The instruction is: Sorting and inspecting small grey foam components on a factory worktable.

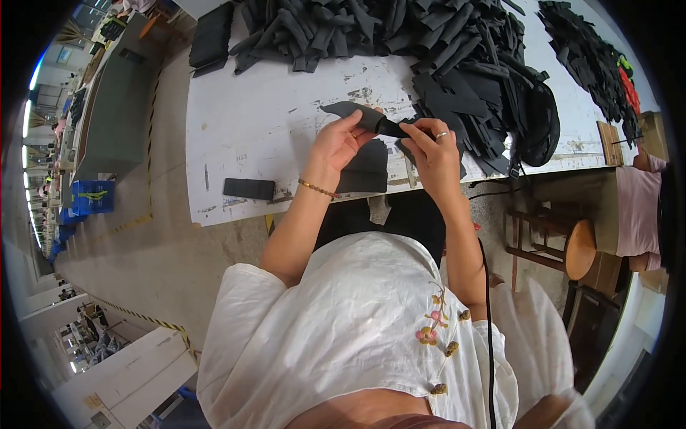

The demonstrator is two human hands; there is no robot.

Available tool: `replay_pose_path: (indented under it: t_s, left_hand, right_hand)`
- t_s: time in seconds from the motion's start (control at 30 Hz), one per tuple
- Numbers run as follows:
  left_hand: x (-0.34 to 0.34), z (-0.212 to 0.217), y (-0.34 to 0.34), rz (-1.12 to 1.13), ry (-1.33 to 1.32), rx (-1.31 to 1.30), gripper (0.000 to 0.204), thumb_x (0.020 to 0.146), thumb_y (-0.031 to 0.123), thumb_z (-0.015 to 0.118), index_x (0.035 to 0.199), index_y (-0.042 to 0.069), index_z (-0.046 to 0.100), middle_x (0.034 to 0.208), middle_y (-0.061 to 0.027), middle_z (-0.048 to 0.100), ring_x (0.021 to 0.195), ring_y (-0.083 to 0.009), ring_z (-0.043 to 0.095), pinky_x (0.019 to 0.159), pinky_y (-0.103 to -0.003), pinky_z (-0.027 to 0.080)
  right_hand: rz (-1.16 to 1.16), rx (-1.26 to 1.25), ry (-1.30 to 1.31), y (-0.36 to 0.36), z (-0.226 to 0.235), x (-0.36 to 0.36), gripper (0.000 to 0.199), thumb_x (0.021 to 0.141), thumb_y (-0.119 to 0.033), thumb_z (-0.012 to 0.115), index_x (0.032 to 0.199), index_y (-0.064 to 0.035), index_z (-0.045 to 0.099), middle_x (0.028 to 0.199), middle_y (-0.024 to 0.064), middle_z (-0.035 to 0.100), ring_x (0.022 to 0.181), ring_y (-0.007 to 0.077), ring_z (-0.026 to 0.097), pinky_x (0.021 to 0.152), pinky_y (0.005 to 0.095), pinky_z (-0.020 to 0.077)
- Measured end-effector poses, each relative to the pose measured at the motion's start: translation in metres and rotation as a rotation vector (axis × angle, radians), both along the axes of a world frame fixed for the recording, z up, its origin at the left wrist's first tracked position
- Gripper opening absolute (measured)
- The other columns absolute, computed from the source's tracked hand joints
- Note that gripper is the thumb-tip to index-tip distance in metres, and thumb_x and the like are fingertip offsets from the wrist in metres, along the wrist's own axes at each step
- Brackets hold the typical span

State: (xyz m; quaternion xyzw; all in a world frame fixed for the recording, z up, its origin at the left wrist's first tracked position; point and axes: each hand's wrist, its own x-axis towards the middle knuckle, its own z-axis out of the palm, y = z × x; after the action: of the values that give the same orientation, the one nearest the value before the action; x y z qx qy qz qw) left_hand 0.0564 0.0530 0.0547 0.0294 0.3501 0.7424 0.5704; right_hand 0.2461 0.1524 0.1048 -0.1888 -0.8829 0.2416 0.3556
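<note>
Above the white table I hold a black fabric piece [366,119], curled along its length. My left hand [339,141] grips its left part, thumb on top. The fingers of my right hand [433,146], with a ring on one, pinch its right end. Under my hands a stack of flat black pieces [366,169] lies near the table's front edge. Left of it rests a small dark rectangular piece [249,189]. Many loose black strips [457,104] are spread just beyond my right hand.
A large heap of black fabric pieces [314,28] covers the back of the white table [243,129]. A black backpack [537,121] sits at the right edge. Further right are a wooden stool [579,249] and a person in a pink top [636,211]. A blue crate [93,196] stands left.
</note>
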Motion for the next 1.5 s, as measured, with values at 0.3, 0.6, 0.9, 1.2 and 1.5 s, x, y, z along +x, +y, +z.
replay_pose_path:
  t_s: [0.3, 0.6, 0.9, 1.2, 1.5]
  left_hand:
    - [0.003, 0.004, 0.0, -0.022, -0.046, 0.038, 0.032, 0.096, 0.009, 0.054, 0.123, -0.007, 0.052, 0.125, -0.023, 0.058, 0.117, -0.0285, 0.058, 0.101, -0.041, 0.05]
    - [0.032, 0.033, -0.004, 0.004, 0.223, 0.135, 0.035, 0.097, 0.007, 0.051, 0.129, -0.008, 0.046, 0.129, -0.0246, 0.055, 0.119, -0.03, 0.057, 0.101, -0.043, 0.048]
    - [0.048, 0.055, 0.002, 0.137, 0.342, 0.302, 0.033, 0.096, 0.018, 0.058, 0.122, -0.002, 0.052, 0.104, -0.0186, 0.067, 0.116, -0.0316, 0.058, 0.102, -0.043, 0.043]
    - [0.061, 0.049, 0.0, 0.213, 0.291, 0.323, 0.021, 0.097, 0.018, 0.055, 0.105, 0.0, 0.061, 0.094, -0.015, 0.069, 0.111, -0.0262, 0.061, 0.099, -0.039, 0.045]
    - [0.058, 0.053, -0.006, 0.268, 0.124, 0.297, 0.025, 0.097, 0.021, 0.057, 0.108, -0.001, 0.06, 0.103, -0.0169, 0.069, 0.104, -0.0238, 0.063, 0.088, -0.036, 0.049]
  right_hand:
    - [-0.028, 0.124, 0.001, 0.006, 0.0, 0.0, 0.028, 0.074, -0.008, 0.074, 0.102, -0.0083, 0.071, 0.095, 0.0043, 0.06, 0.087, 0.023, 0.057, 0.076, 0.0352, 0.0417]
    - [-0.054, 0.244, 0.013, -0.004, 0.003, -0.007, 0.032, 0.073, -0.008, 0.075, 0.105, -0.008, 0.069, 0.097, 0.0038, 0.06, 0.086, 0.0234, 0.056, 0.075, 0.0373, 0.041]
    - [0.036, -0.028, 0.057, -0.042, 0.007, -0.017, 0.05, 0.074, 0.0, 0.075, 0.119, -0.0053, 0.056, 0.116, 0.0162, 0.053, 0.101, 0.0347, 0.056, 0.084, 0.0394, 0.0482]
    - [0.17, -0.101, 0.058, -0.036, -0.003, -0.025, 0.041, 0.071, 0.001, 0.074, 0.105, -0.0032, 0.051, 0.098, 0.0157, 0.055, 0.088, 0.0356, 0.057, 0.071, 0.0435, 0.0477]
    - [0.25, -0.129, -0.011, -0.037, 0.001, -0.019, 0.021, 0.079, 0.001, 0.07, 0.093, -0.002, 0.054, 0.103, 0.0166, 0.06, 0.086, 0.0332, 0.063, 0.07, 0.0388, 0.0515]
